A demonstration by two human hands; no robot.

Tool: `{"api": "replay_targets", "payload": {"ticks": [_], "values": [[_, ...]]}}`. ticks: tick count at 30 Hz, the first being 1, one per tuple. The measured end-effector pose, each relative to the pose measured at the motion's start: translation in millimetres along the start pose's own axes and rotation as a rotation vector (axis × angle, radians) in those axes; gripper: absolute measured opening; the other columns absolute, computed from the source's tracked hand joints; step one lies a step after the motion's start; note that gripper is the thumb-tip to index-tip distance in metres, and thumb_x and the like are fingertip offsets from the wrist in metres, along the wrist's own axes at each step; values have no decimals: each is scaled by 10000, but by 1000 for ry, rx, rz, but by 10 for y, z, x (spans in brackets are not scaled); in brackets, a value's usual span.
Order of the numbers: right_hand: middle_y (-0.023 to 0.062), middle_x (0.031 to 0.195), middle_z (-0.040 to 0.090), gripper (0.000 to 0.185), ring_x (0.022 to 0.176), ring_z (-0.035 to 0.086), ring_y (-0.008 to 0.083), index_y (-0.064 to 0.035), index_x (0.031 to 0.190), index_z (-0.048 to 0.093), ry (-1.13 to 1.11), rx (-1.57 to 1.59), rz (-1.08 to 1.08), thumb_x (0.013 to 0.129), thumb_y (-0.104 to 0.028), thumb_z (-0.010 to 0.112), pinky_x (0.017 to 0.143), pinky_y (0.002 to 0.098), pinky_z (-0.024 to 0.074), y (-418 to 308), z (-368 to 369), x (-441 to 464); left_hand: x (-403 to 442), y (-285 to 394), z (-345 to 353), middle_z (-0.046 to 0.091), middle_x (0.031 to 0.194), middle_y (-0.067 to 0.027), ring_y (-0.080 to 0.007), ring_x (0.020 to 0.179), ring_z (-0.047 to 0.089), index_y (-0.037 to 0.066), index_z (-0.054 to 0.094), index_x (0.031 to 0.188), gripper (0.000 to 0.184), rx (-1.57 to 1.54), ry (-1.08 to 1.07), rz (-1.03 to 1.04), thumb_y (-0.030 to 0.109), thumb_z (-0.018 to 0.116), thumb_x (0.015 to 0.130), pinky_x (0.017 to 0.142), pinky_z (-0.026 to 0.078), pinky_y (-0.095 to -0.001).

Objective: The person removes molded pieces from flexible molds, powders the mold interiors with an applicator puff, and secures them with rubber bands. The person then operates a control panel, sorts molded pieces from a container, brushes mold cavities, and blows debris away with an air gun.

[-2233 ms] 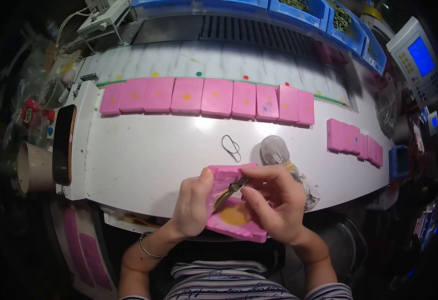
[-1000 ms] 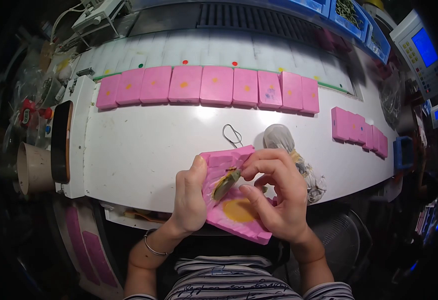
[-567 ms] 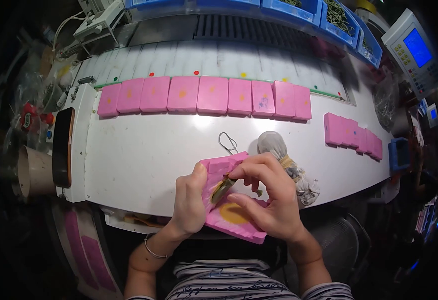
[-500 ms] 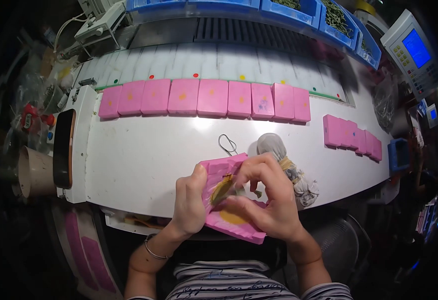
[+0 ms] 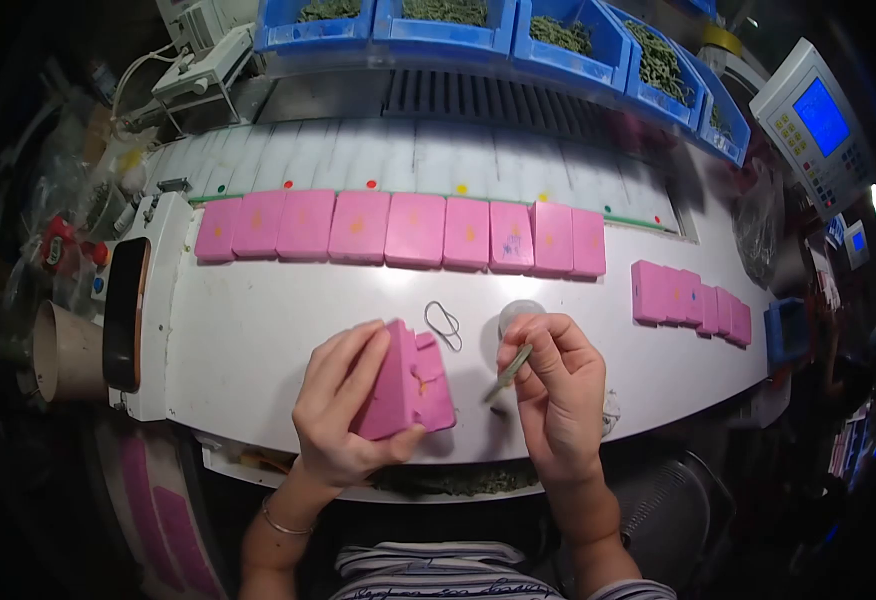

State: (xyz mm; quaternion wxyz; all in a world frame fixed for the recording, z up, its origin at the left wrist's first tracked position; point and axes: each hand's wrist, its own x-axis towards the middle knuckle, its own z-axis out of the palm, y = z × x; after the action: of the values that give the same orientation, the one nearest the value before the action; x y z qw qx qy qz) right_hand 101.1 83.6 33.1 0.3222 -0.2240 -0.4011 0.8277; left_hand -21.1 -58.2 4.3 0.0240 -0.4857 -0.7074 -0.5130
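Pink, block-like and notched along one side, the mould (image 5: pixel 383 390) was gripped in the left hand (image 5: pixel 340 412), fingers over its far edge and thumb along the near end, held up over the table (image 5: pixel 248 335) near its front edge. Just to its right, the right hand (image 5: pixel 566 395) pinched a slim grey-green piece (image 5: pixel 505 380) between thumb and fingertips, its lower end pointing down toward the mould's side, the two apart. Beyond the hands lay a thin dark loop (image 5: pixel 448 332), and a pale wrapped bundle (image 5: pixel 520 312) was partly hidden behind the right hand. Farther back, nine pink blocks (image 5: pixel 360 227) stood side by side in a row, with a smaller pink group (image 5: pixel 672 296) off to the right. At the left end was a dark phone (image 5: pixel 126 315), beside a beige cup (image 5: pixel 66 350). Blue bins (image 5: pixel 440 40) holding green pieces lined the far side.
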Motion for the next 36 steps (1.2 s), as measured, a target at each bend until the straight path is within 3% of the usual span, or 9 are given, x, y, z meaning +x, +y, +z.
{"api": "replay_targets", "payload": {"ticks": [2,5,7,10,15,17,19,21,36], "values": [[63,858,523,81,768,497,95,-12,862,518,17,-11,106,876,-70,573,642,190,420,-31,24,34,7,17,-62,578,1056,-187,-354,1001,522,-54,605,1045,629,228,-156,88,430,745,667,842,456,-420],[47,853,565,119,768,544,96,8,913,543,53,-38,-45,820,27,615,696,225,444,84,163,37,49,221,-148,582,1042,-172,-350,1015,514,-51,615,1024,601,182,-96,56,420,745,673,833,458,-413],[52,881,550,139,793,535,98,9,903,535,16,-94,-67,802,67,611,711,217,433,163,217,-2,97,389,-150,604,976,-155,-299,918,567,-46,629,983,446,92,-41,16,285,752,712,765,485,-355],[79,921,527,155,829,521,109,17,907,515,49,-107,-164,795,112,565,744,215,414,170,299,-89,90,501,-107,634,847,-123,-159,726,615,-57,630,968,212,-487,-64,-347,20,681,777,655,497,-237],[104,955,502,157,815,519,119,26,939,497,22,-185,-124,810,108,533,727,226,441,68,248,-244,96,519,-103,636,865,-95,-123,800,604,-97,601,1007,182,-970,29,-625,-13,593,846,723,517,-243],[111,963,461,104,735,537,125,10,948,459,-69,-236,-188,853,-8,498,459,223,499,28,290,-291,101,531,-139,635,858,-101,-115,772,603,-94,604,1007,185,-1028,-28,-799,5,596,850,716,513,-242],[117,975,453,130,738,539,135,10,949,458,-63,-296,-200,853,-55,518,474,235,515,29,227,-325,106,519,-146,634,844,-96,-108,756,598,-92,606,1005,188,-1026,-42,-804,23,593,858,701,511,-237],[142,1002,436,172,788,540,157,63,999,459,-132,-118,-176,832,85,492,590,286,568,7,217,-352,121,512,-146,633,831,-91,-102,740,593,-91,608,1003,192,-1022,-55,-811,41,591,865,686,508,-232],[137,1022,437,218,855,537,159,72,997,484,-87,-285,-210,795,144,527,669,271,553,117,92,-342,142,468,-39,605,800,-56,-88,678,544,-80,614,995,239,-1034,-49,-807,120,503,926,642,455,-214]]}}
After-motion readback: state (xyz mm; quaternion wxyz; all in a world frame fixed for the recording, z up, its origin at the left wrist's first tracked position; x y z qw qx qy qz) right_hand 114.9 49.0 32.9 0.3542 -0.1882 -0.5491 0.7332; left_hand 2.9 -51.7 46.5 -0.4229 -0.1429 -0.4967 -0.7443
